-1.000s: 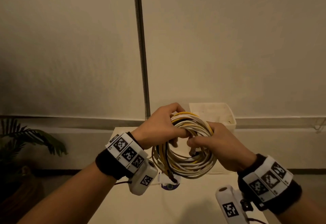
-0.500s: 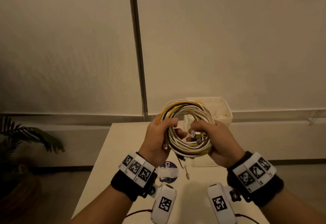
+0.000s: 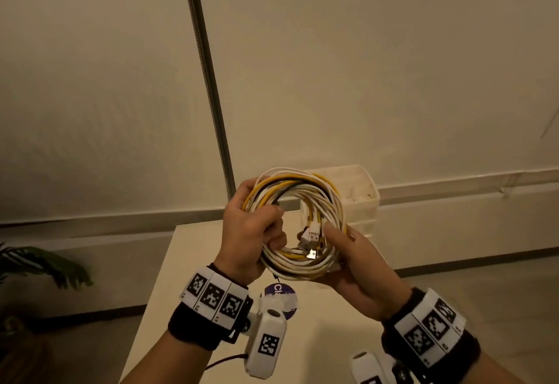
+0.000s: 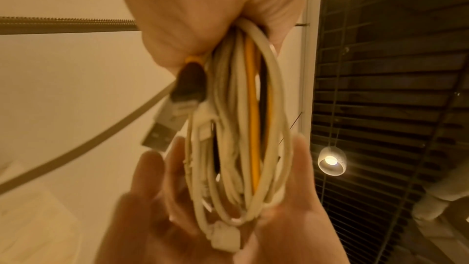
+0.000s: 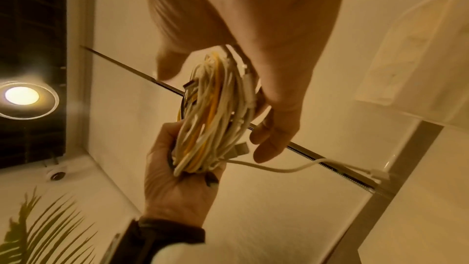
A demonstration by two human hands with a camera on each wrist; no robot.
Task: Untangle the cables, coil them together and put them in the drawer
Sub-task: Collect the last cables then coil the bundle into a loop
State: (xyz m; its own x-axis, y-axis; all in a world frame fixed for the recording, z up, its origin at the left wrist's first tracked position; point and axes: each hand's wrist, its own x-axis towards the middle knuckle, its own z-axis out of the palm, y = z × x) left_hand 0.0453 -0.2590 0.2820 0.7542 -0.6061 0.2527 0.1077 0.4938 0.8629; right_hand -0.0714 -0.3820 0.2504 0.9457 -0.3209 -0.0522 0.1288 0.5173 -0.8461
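Both hands hold the round bundle of cables up in the air above the table, the left hand squeezing one side and the right hand cupping the other side with looser fingers.

The coil of cables is mostly white, with several yellow strands and one black strand running through it at about 11 o'clock. Its loose plugs at the centre are white with silver metal tips; in the left wrist view one plug has a black body on a yellow lead. Both wristbands are black and carry white tags printed with black square patterns. The table is cream, and a round sticker on it at 6 o'clock of the coil is dark blue with white letters. The drawer box is white. The plant is dark green.
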